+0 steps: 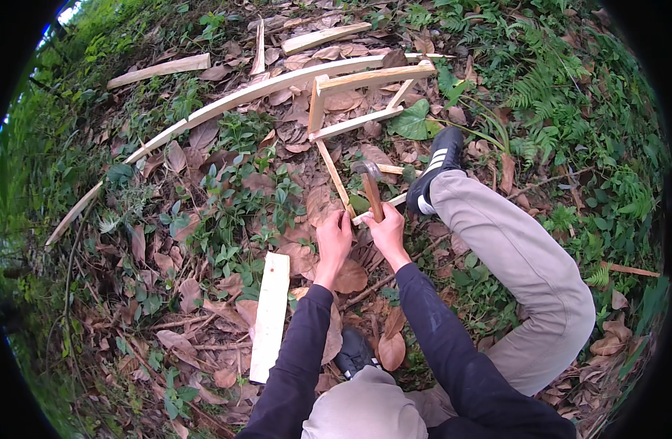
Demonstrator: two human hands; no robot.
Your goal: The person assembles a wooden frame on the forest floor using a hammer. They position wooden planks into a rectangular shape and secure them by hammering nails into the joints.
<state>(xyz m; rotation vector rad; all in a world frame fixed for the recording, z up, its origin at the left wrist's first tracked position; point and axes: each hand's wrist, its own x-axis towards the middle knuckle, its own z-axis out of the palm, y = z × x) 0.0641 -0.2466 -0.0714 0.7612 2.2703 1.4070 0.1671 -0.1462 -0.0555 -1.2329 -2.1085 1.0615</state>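
Observation:
A pale wooden frame (316, 107) of nailed-looking slats rests on the leaf litter ahead of me. Its near corner reaches my hands. My left hand (333, 240) is closed, fingertips at the end of a thin slat (334, 174) of that frame; whether a small piece is also pinched there is hidden. My right hand (388, 233) is wrapped round the wooden handle of a hammer (372, 192), with its metal head pointing away from me. Beside the right fingers a short crosspiece (362, 218) of the frame shows. The two hands are close together.
A flat pale board (271, 311) lies left of my left forearm. Long curved-looking strips (237, 96) and loose wood pieces (160, 70) lie beyond. My shoed foot (443, 162) is beside the frame on the right. Ferns (541, 102) and low plants surround the leaf-covered ground.

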